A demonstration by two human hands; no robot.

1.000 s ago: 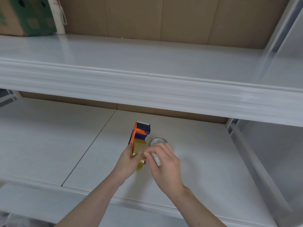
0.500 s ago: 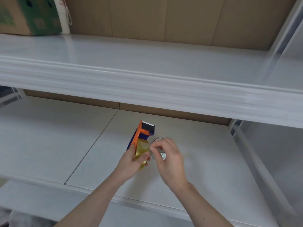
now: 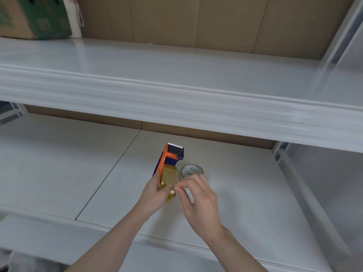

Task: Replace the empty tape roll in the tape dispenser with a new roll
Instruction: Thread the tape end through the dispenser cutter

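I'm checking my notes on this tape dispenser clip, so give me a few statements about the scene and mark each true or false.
1. The left hand holds the orange and blue tape dispenser above the lower shelf. True.
2. The right hand grips the dispenser's toothed blade. False: its fingertips pinch at the yellowish tape roll mounted on the dispenser, well below the blade.
3. A second roll lies flat on the lower shelf, right of the dispenser. True.
4. That second roll is held in the right hand. False: it rests on the shelf, beyond the fingers.
5. A cardboard box stands on the upper shelf, at its left end. True.
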